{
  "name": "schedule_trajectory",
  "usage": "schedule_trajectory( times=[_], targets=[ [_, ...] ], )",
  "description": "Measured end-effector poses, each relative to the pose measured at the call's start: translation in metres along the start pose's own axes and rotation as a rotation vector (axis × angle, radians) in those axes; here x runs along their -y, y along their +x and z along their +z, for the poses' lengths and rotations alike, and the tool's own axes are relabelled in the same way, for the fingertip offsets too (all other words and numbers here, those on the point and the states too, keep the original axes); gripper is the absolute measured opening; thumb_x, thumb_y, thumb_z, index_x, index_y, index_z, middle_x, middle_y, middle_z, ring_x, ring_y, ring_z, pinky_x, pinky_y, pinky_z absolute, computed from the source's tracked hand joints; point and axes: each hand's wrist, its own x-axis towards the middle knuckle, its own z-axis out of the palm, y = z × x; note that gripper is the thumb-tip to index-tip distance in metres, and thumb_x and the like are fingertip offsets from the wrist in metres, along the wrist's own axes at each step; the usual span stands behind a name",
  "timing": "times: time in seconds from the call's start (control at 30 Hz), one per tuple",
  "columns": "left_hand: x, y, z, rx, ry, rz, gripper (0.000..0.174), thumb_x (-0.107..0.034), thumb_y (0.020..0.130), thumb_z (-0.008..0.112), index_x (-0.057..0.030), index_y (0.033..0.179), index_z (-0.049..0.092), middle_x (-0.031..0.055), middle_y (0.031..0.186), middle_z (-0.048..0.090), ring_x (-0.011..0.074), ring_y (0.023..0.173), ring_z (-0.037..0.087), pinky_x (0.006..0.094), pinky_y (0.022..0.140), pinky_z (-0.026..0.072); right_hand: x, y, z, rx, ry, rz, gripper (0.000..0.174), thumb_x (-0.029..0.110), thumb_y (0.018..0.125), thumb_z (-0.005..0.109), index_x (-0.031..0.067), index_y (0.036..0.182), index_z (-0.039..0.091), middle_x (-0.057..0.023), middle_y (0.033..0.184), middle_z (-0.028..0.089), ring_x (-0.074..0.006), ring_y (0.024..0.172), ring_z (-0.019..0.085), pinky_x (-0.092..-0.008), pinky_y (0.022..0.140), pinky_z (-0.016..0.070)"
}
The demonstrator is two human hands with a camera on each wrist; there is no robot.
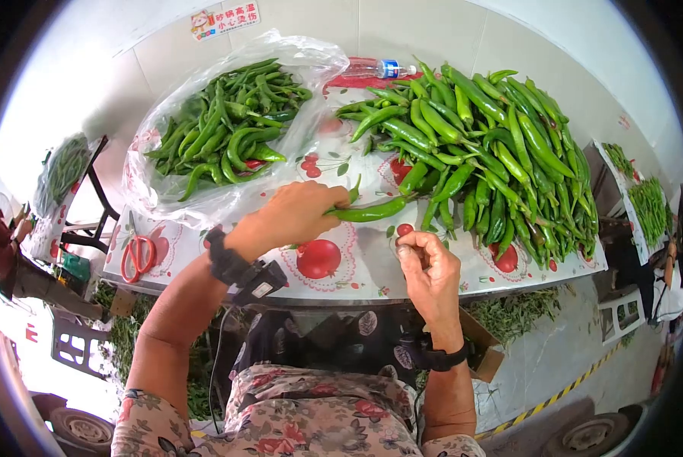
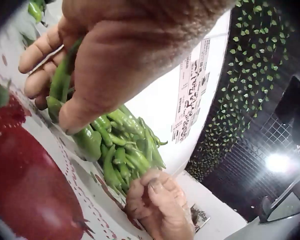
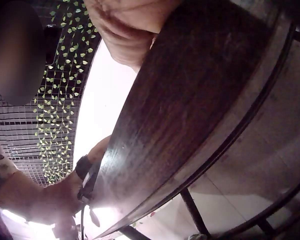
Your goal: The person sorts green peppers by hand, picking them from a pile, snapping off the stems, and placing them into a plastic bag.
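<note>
In the head view, my left hand (image 1: pixel 299 213) reaches over the middle of the table and holds a long green chili pepper (image 1: pixel 372 210). A second pepper tip (image 1: pixel 354 189) pokes up beside its fingers. The left wrist view has the held pepper (image 2: pixel 65 75) between thumb and fingers. My right hand (image 1: pixel 433 278) hovers at the table's front edge, fingers loosely curled, with nothing visible in them. Right of centre lies a large heap of green chili peppers (image 1: pixel 509 152). A clear plastic bag (image 1: pixel 155 129) at the left contains more green peppers (image 1: pixel 219 122) and a red one.
Red-handled scissors (image 1: pixel 138 257) lie at the table's left front. A plastic bottle (image 1: pixel 379 69) lies at the back against the wall. The patterned tablecloth (image 1: pixel 356 266) covers the table. Side tables with vegetables stand left and right, and cut greens (image 1: pixel 520 316) litter the floor.
</note>
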Motion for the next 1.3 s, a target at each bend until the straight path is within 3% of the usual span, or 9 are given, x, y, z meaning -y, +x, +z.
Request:
schedule_trajectory(
  times=[0.33, 0.53, 0.63, 0.73, 1.0, 1.07, 1.17, 1.27, 1.3],
  targets=[
    [0.034, -0.053, -0.036, -0.189, -0.122, 0.0, 0.026, -0.012, 0.084, 0.059, -0.0045, 0.11, 0.057, 0.0172, 0.092, 0.064, 0.0316, 0.083, 0.064, 0.0381, 0.075, 0.0489, -0.002, 0.0, 0.001, -0.008, -0.073, -0.042, 0.01, 0.0, 0.087, 0.058, -0.0004, 0.097, 0.061, -0.0012, 0.078, 0.061, -0.0047, 0.068, 0.053, -0.0211, 0.061, 0.0437],
    [0.094, -0.057, -0.105, -0.642, -0.006, -0.283, 0.032, -0.013, 0.082, 0.062, -0.0044, 0.112, 0.057, 0.0132, 0.095, 0.063, 0.0247, 0.085, 0.062, 0.0338, 0.076, 0.0479, -0.002, 0.0, 0.001, -0.003, -0.097, -0.051, 0.008, 0.002, 0.087, 0.059, 0.0004, 0.095, 0.061, 0.0006, 0.074, 0.058, -0.0033, 0.066, 0.049, -0.0202, 0.059, 0.0414],
    [0.128, -0.054, -0.121, -0.885, 0.406, -0.126, 0.034, -0.013, 0.082, 0.06, -0.0046, 0.115, 0.056, 0.0117, 0.103, 0.063, 0.0199, 0.092, 0.059, 0.0318, 0.08, 0.0462, -0.003, 0.001, 0.001, -0.012, -0.097, -0.065, 0.008, 0.003, 0.088, 0.059, 0.0003, 0.095, 0.061, 0.0009, 0.074, 0.057, -0.0038, 0.066, 0.048, -0.0201, 0.06, 0.0414],
    [0.1, -0.056, -0.117, -0.732, 0.237, -0.166, 0.033, -0.013, 0.083, 0.058, -0.0046, 0.116, 0.058, 0.0107, 0.11, 0.062, 0.0166, 0.1, 0.057, 0.0312, 0.085, 0.0447, -0.003, 0.0, 0.003, -0.029, -0.085, -0.04, 0.008, 0.002, 0.087, 0.06, -0.0002, 0.095, 0.061, -0.0014, 0.076, 0.059, -0.0052, 0.068, 0.051, -0.0215, 0.061, 0.0437],
    [0.009, 0.009, -0.042, -0.15, -0.26, 0.037, 0.032, -0.013, 0.083, 0.062, -0.0054, 0.114, 0.061, 0.0087, 0.107, 0.066, 0.0175, 0.092, 0.063, 0.0323, 0.077, 0.05, -0.001, 0.0, 0.003, -0.033, -0.113, -0.099, 0.012, 0.001, 0.085, 0.061, -0.0014, 0.097, 0.061, -0.0064, 0.084, 0.064, -0.0083, 0.072, 0.057, -0.0221, 0.064, 0.047],
    [-0.005, 0.03, -0.018, -0.177, -0.212, 0.245, 0.033, -0.014, 0.083, 0.063, -0.0062, 0.114, 0.06, 0.0105, 0.105, 0.066, 0.0244, 0.092, 0.065, 0.0357, 0.08, 0.0501, -0.003, -0.001, 0.003, -0.045, -0.077, -0.084, 0.012, 0.001, 0.085, 0.061, -0.0012, 0.097, 0.061, -0.0062, 0.084, 0.064, -0.008, 0.072, 0.057, -0.022, 0.064, 0.047],
    [-0.027, 0.057, 0.009, -0.175, -0.189, 0.308, 0.038, -0.016, 0.081, 0.066, -0.0081, 0.118, 0.058, 0.0155, 0.117, 0.06, 0.0321, 0.101, 0.061, 0.0402, 0.085, 0.0485, -0.01, -0.001, 0.004, -0.101, -0.047, -0.155, 0.009, 0.004, 0.088, 0.059, -0.0013, 0.096, 0.061, -0.0002, 0.079, 0.061, -0.0037, 0.063, 0.049, -0.0194, 0.059, 0.042],
    [-0.044, 0.073, 0.029, -0.256, -0.064, 0.439, 0.046, -0.017, 0.08, 0.067, -0.0108, 0.123, 0.055, 0.0192, 0.131, 0.048, 0.0364, 0.113, 0.053, 0.042, 0.094, 0.0451, -0.008, -0.003, 0.004, -0.153, 0.004, -0.163, 0.009, 0.003, 0.088, 0.059, -0.001, 0.096, 0.061, -0.001, 0.079, 0.062, -0.0038, 0.063, 0.051, -0.0195, 0.058, 0.0423],
    [-0.051, 0.076, 0.03, -0.186, -0.013, 0.431, 0.054, -0.019, 0.078, 0.069, -0.0124, 0.128, 0.051, 0.0194, 0.142, 0.033, 0.038, 0.125, 0.042, 0.0426, 0.101, 0.0406, -0.007, -0.003, 0.003, -0.159, 0.004, -0.167, 0.009, 0.003, 0.088, 0.059, -0.001, 0.096, 0.061, -0.0012, 0.079, 0.062, -0.0041, 0.063, 0.051, -0.0199, 0.058, 0.0428]
  ],
)
